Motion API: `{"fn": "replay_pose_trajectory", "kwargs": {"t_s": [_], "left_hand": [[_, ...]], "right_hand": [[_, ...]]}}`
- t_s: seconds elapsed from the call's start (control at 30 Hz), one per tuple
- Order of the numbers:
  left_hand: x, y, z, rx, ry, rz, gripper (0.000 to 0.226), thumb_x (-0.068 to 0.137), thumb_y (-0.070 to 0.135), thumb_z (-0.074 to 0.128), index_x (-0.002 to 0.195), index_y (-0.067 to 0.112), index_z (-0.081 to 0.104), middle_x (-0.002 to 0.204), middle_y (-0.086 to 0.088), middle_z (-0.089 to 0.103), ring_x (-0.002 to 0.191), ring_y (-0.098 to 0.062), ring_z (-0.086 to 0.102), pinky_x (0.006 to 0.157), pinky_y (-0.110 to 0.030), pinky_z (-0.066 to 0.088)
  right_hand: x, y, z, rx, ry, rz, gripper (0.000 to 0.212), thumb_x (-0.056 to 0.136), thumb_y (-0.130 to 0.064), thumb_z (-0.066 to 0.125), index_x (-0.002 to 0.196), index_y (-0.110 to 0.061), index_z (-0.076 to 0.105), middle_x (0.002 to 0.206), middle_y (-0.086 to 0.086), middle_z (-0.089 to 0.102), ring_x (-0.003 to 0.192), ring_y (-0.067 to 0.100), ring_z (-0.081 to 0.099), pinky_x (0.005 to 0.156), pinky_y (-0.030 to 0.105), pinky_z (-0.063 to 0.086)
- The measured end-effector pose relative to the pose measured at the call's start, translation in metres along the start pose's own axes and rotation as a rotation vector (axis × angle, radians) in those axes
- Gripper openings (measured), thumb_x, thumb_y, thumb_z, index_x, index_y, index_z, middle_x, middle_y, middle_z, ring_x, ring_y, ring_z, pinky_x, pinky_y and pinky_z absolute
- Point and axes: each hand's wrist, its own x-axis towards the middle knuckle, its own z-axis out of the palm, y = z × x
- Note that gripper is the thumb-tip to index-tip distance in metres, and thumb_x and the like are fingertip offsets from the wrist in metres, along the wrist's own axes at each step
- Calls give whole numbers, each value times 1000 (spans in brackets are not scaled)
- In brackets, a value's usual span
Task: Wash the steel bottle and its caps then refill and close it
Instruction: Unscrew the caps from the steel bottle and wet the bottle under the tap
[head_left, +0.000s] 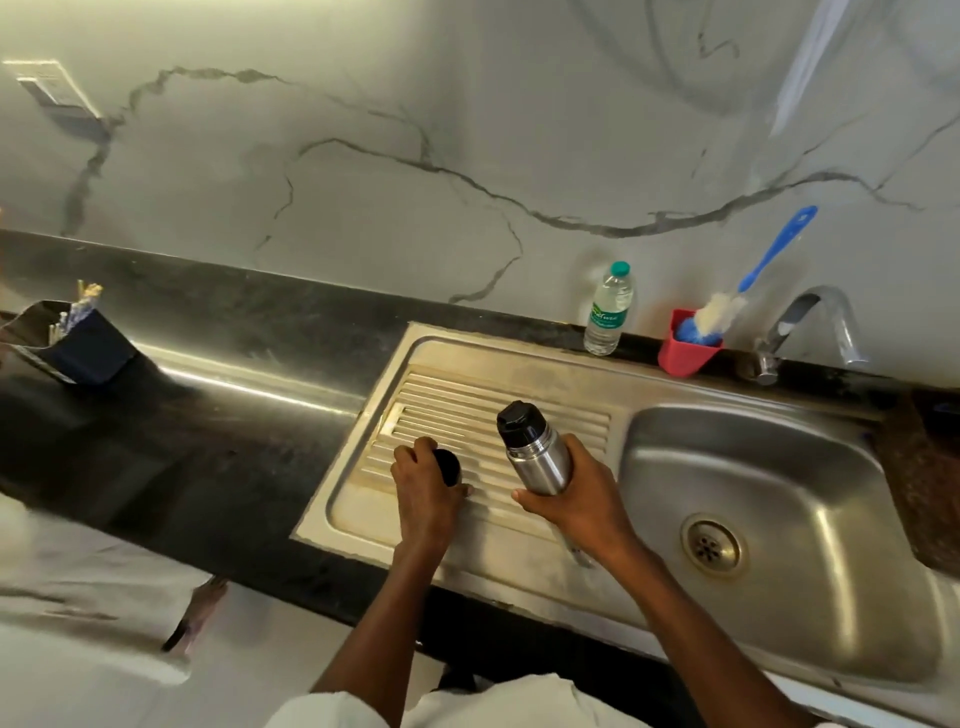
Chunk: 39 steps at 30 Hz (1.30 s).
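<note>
Right hand (574, 491) grips steel bottle (535, 449) — left hand (426, 480) holds cap (448, 466).

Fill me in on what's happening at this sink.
A person stands at the sink. Their right hand grips a steel bottle, tilted above the ribbed drainboard, with a black inner cap on it. Their left hand holds a dark outer cap at the drainboard. The tap shows no water running, and a bottle brush waits in a red holder.
</note>
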Motion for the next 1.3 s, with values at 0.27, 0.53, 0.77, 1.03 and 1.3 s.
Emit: {"fn": "replay_pose_trajectory", "kwargs": {"t_s": [0.27,0.53,0.77,1.03,1.3], "left_hand": [[1,-19,13,-49,-106,32,93,72,21,97,149,15,45,143,-13,43,134,-35,46,110,-41,45],[0,97,-22,-528,-107,260,56,99,53,65,144,22,55,143,4,60,134,-13,54,111,-46,48],[-11,218,-18,-860,-850,448,44,97,17,65,140,9,62,139,-17,64,128,-21,60,109,-39,48],[-30,260,18,-930,-799,371,52,81,2,69,133,0,65,125,-19,71,112,-17,67,96,-31,54],[-61,288,38,-891,-324,105,50,61,30,89,108,27,73,105,1,78,97,-17,74,89,-36,60]], "right_hand": [[5,1,-10,90,62,44,69,57,-44,94,115,-36,58,100,-14,71,88,6,67,76,39,58],[2,17,-45,215,177,146,62,66,-27,96,117,-32,60,100,-10,73,85,4,69,74,25,57],[-7,29,-97,227,133,172,64,61,-26,92,119,-32,64,107,-8,74,96,9,70,84,36,59],[-18,42,-157,232,84,232,50,67,-14,92,108,-29,68,90,-14,74,82,2,68,71,23,50],[-18,32,-141,-102,444,315,60,58,-49,88,103,-41,49,87,-18,64,79,10,64,68,32,53]]}}
